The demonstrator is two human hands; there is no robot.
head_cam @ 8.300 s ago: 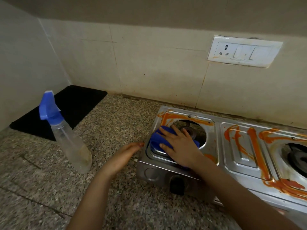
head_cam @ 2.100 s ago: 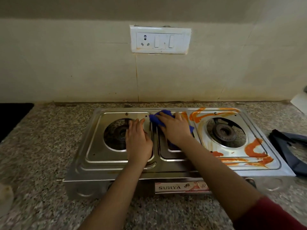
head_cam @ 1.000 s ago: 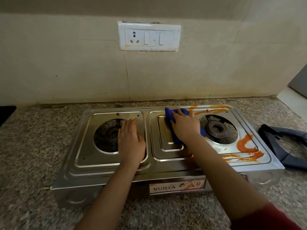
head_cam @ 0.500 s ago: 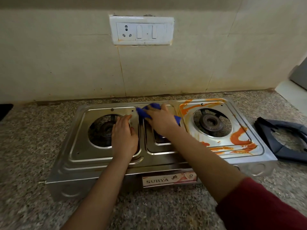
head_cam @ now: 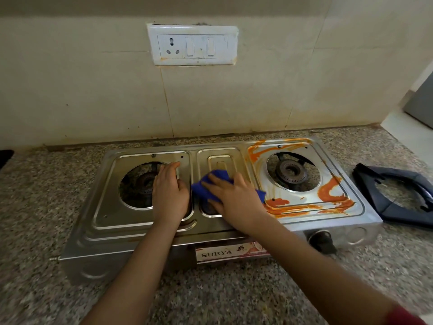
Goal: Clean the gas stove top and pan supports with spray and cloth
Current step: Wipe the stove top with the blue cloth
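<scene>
the stove (head_cam: 140,231) sits on the tabletop (head_cam: 210,296); the left hand (head_cam: 169,195) lies flat on the stove's left half, fingers straight and together, palm just right of the left burner (head_cam: 143,184), bracing the stove; the right hand (head_cam: 234,202) presses the cloth (head_cam: 202,190) onto the stove's middle panel, fingers laid out straight over the blue wad, not curled round it; the stove's left half and middle look wiped to bare steel, while orange smears (head_cam: 328,192) ring the right burner (head_cam: 290,172) along the back, the right side and the front of that well; one pan support (head_cam: 407,214) lies on the tabletop just right of the stove; the spray is out of view.

the step in hand seems to be wiping the middle panel, with the right well next; to do it well, the left palm should bear down firmly so the stove does not skid; the cloth should be worked into the panel's pressed grooves, where sauce can lodge; on reaching the smears, fold the cloth to a fresh face often, else it will likely drag orange back over clean steel; wipe round the burner opening, so nothing is pushed in; roughly half the top looks done, and the support is probably yet to be cleaned.
</scene>
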